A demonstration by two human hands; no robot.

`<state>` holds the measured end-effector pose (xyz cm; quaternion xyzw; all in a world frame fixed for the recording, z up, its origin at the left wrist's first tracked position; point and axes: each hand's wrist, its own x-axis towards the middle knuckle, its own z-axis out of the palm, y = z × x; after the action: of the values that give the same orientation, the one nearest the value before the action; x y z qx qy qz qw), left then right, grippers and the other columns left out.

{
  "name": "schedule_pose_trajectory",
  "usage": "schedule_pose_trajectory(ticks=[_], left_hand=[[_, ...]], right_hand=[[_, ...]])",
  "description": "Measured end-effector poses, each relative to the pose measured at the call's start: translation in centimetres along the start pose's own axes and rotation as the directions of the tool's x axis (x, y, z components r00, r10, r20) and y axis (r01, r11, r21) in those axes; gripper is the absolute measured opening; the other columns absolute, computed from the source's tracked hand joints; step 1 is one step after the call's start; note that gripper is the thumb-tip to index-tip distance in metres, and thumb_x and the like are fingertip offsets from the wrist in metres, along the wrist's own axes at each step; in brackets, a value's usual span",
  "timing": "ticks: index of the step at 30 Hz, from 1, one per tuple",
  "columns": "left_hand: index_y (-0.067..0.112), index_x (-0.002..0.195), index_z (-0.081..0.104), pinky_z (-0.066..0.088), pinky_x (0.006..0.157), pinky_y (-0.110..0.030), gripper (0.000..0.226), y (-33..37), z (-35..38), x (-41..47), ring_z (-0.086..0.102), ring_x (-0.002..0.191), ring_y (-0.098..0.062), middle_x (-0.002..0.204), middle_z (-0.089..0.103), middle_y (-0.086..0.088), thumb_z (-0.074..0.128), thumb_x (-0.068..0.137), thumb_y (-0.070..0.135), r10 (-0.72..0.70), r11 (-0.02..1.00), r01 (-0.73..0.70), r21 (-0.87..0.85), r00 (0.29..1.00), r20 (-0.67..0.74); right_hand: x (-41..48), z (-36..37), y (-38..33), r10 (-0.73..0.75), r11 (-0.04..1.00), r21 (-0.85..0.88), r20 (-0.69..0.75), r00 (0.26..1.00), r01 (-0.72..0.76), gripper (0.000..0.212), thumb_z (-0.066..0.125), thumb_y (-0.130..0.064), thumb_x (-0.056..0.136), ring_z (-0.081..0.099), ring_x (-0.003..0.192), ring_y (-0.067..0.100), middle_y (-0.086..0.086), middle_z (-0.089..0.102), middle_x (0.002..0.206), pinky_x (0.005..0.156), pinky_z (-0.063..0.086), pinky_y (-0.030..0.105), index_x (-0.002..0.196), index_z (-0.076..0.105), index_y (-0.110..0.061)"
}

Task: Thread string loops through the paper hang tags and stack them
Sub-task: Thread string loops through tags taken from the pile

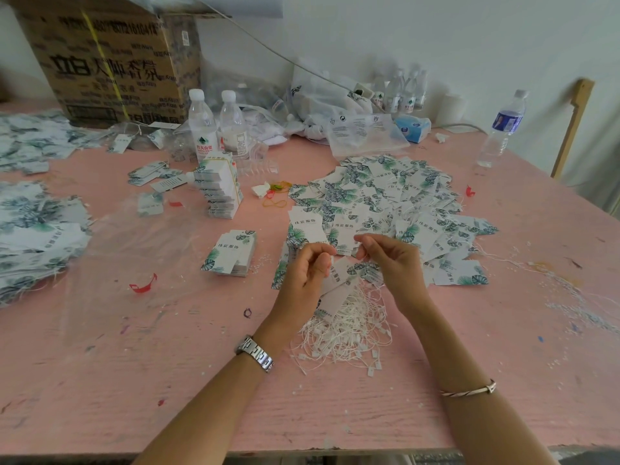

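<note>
Nearest me: string loops pile [345,333] under both wrists. Left hand [307,273] raised, fingers curled, pinching hang tag [337,290], which dangles between hands. Right hand [392,260] level with it, fingertips drawn together near tag's top; what they hold I cannot tell. Tag stack [235,253] left of left hand; loose tag heap [385,196] beyond both.

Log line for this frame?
phase: threading; left hand: grips hang tag; right hand: pinches string; string pile: beneath hands; tag stack: left of hands
</note>
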<state>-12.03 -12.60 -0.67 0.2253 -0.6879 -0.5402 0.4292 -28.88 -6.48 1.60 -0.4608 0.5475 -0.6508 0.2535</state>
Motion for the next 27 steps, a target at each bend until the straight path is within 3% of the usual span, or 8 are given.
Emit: schedule_pose_trajectory(ticks=[2, 6, 9, 14, 19, 23, 27], left_hand=[[0.030, 0.108, 0.060, 0.045, 0.078, -0.015, 0.013, 0.13, 0.10, -0.08, 0.055, 0.079, 0.002, 0.086, 0.062, 0.021, 0.051, 0.100, 0.032, 0.007, 1.000, -0.007, -0.030, 1.000, 0.001], [0.023, 0.112, 0.066, 0.048, 0.083, -0.015, 0.015, 0.41, -0.01, -0.05, 0.063, 0.094, 0.001, 0.101, 0.070, 0.015, 0.057, 0.100, 0.022, 0.013, 0.998, -0.013, -0.055, 1.000, -0.005], [0.015, 0.119, 0.067, 0.049, 0.085, -0.016, 0.021, 0.31, -0.08, -0.01, 0.064, 0.100, -0.001, 0.107, 0.069, 0.009, 0.057, 0.101, 0.014, 0.022, 0.999, -0.022, -0.029, 1.000, 0.009], [0.019, 0.138, 0.059, 0.050, 0.086, -0.018, 0.036, 0.18, 0.09, -0.06, 0.061, 0.099, 0.000, 0.104, 0.063, 0.006, 0.057, 0.101, 0.018, -0.007, 1.000, 0.006, 0.021, 0.999, 0.041], [0.032, 0.125, 0.062, 0.050, 0.091, -0.019, 0.029, 1.01, 0.59, -0.42, 0.065, 0.110, -0.005, 0.110, 0.069, 0.012, 0.056, 0.097, 0.032, -0.007, 1.000, 0.007, 0.003, 0.993, 0.114], [0.013, 0.125, 0.064, 0.051, 0.095, -0.030, 0.025, 0.51, 0.49, -0.25, 0.063, 0.109, -0.014, 0.113, 0.065, -0.004, 0.055, 0.102, 0.017, -0.003, 0.990, -0.011, 0.139, 0.995, 0.098], [0.011, 0.114, 0.066, 0.047, 0.087, -0.018, 0.017, 0.65, 0.46, -0.45, 0.062, 0.100, -0.010, 0.107, 0.064, -0.002, 0.056, 0.102, 0.016, 0.022, 0.981, -0.045, 0.190, 0.992, 0.121]], right_hand=[[0.03, -0.04, 0.15, -0.001, 0.998, 0.057, 0.029, 1.000, -0.001, 0.018, 0.060, -0.014, 0.093, 0.065, 0.081, 0.017, 0.003, 0.072, 0.079, 0.085, 0.053, 0.029, 0.105, 0.072, -0.007], [0.10, -0.26, 0.18, -0.004, 0.994, 0.112, 0.075, 0.997, -0.004, 0.020, 0.062, -0.014, 0.092, 0.066, 0.079, 0.014, 0.002, 0.073, 0.078, 0.081, 0.053, 0.026, 0.108, 0.071, -0.006], [0.06, -0.33, -0.03, 0.001, 0.983, 0.183, 0.107, 0.994, -0.020, 0.020, 0.065, -0.013, 0.089, 0.069, 0.078, 0.013, 0.004, 0.075, 0.081, 0.078, 0.054, 0.023, 0.107, 0.070, -0.007], [-0.10, -0.12, -0.30, -0.018, 0.976, 0.214, 0.222, 0.975, -0.031, 0.015, 0.064, -0.010, 0.090, 0.068, 0.075, 0.015, 0.007, 0.075, 0.081, 0.073, 0.054, 0.024, 0.100, 0.074, -0.010], [-0.51, 0.54, -0.59, -0.059, 0.984, 0.177, 0.360, 0.931, -0.006, 0.017, 0.063, -0.005, 0.093, 0.059, 0.064, 0.013, 0.010, 0.071, 0.073, 0.059, 0.044, 0.020, 0.104, 0.076, -0.004], [-0.54, 0.47, -0.72, -0.046, 0.986, 0.164, 0.347, 0.937, -0.012, 0.017, 0.063, -0.008, 0.092, 0.048, 0.057, 0.014, 0.010, 0.068, 0.068, 0.053, 0.037, 0.019, 0.101, 0.077, -0.008], [-0.54, 0.38, -0.68, -0.026, 0.988, 0.152, 0.317, 0.948, -0.023, 0.016, 0.066, -0.011, 0.089, 0.048, 0.055, 0.009, 0.005, 0.069, 0.067, 0.053, 0.037, 0.017, 0.099, 0.079, -0.014]])
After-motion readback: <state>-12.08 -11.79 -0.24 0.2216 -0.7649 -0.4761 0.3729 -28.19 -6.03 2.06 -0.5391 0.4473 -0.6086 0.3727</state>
